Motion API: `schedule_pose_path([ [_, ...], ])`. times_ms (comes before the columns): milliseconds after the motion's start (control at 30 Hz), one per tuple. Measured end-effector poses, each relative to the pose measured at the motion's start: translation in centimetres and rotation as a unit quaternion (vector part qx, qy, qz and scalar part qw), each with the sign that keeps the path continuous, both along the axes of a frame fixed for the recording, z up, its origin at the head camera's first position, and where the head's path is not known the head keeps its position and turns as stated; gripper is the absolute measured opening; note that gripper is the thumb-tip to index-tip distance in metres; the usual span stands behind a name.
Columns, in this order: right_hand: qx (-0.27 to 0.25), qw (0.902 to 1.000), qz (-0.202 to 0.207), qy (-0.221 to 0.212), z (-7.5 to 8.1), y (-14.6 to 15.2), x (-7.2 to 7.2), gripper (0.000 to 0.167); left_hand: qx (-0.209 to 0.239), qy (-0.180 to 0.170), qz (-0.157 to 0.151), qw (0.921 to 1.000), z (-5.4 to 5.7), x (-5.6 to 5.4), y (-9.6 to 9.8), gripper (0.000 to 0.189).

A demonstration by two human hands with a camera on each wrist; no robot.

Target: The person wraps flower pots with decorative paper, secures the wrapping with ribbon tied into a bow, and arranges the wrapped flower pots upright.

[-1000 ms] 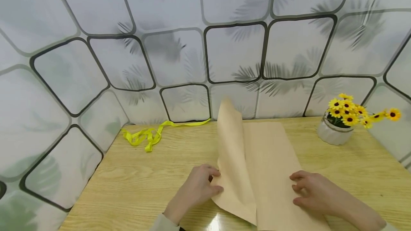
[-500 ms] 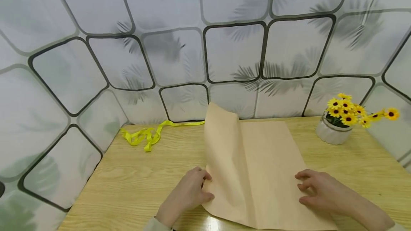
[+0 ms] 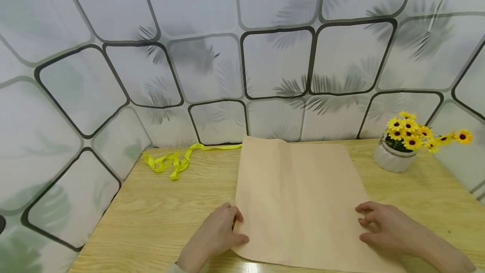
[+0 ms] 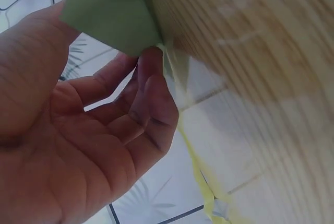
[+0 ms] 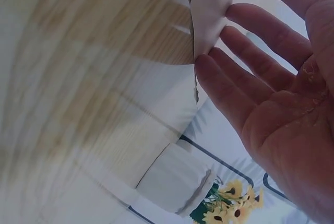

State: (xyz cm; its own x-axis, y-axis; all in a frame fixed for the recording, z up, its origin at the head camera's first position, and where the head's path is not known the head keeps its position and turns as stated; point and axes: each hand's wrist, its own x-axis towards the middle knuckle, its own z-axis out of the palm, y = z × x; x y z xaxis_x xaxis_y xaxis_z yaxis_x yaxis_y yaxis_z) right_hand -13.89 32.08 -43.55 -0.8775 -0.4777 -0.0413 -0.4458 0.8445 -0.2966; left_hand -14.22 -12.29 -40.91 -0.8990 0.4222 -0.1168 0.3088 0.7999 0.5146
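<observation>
A large sheet of light brown paper (image 3: 295, 205) lies spread on the wooden table, with a faint crease down its length and slight waves. My left hand (image 3: 217, 233) pinches its left edge near the front corner, thumb on top. In the left wrist view, the left hand (image 4: 99, 125) has its fingers curled at the edge of the paper (image 4: 112, 12), which looks green there. On the opposite edge rests my right hand (image 3: 392, 226), fingers loosely extended. Seen from the right wrist, the fingertips of the right hand (image 5: 276, 78) touch the paper (image 5: 211, 15) without closing round it.
A crumpled yellow ribbon (image 3: 176, 161) lies at the back left of the table (image 3: 163, 205), its end reaching the paper's far left corner. A white pot of yellow flowers (image 3: 395, 157) stands at the back right. A patterned wall covering (image 3: 278, 62) borders the table's back.
The paper's folded left part has been drawn out leftward and lowered, so the sheet now lies almost flat. My left hand moved left with its edge; my right hand shifted slightly right.
</observation>
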Motion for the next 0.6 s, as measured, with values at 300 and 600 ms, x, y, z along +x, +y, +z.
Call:
schedule_pose_path([
  [300, 0.000, 0.9999, -0.005, 0.011, -0.1, 1.0, 0.3, 0.026, -0.006, 0.001, -0.007, 1.0000, -0.3, 0.4, 0.3, 0.052],
  [600, 0.007, 0.9998, -0.007, 0.016, -0.2, 1.5, 0.3, 0.026, -0.012, 0.014, -0.075, 0.9970, -0.9, -0.3, 0.8, 0.072],
])
